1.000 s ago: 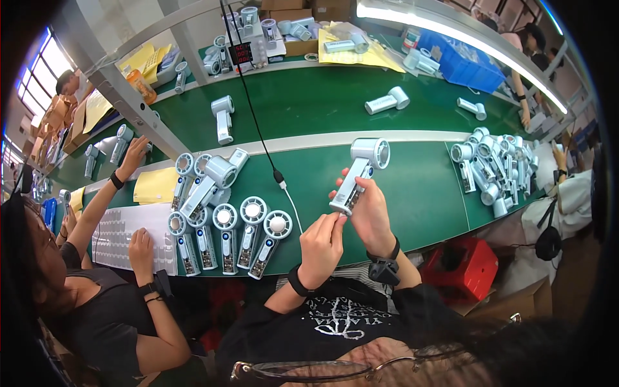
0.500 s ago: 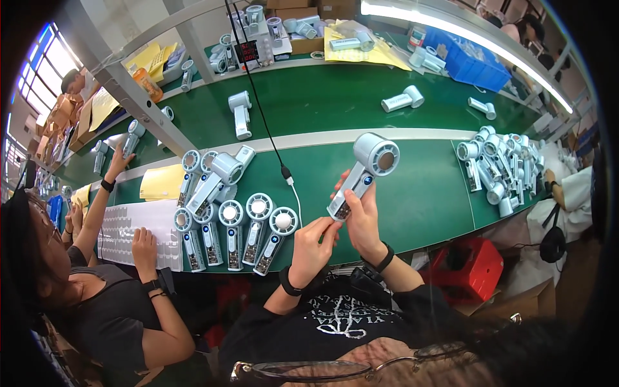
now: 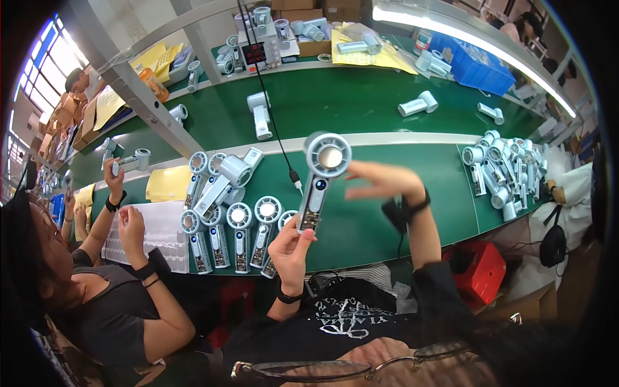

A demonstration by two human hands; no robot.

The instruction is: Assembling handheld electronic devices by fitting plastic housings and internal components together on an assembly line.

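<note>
And here the fan [image 3: 321, 184] is gripped low by the left hand [image 3: 290, 255], head uppermost, while the right hand [image 3: 387, 180], fingers spread wide, is poised just right of that head

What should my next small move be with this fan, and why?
Perhaps lower the pale blue, round-headed handheld fan beside the similar pale blue fans on the green tabletop. Your left hand alone grips the held fan's lower handle, your right hand looks empty beside its head, and those fans lie just left.
</note>
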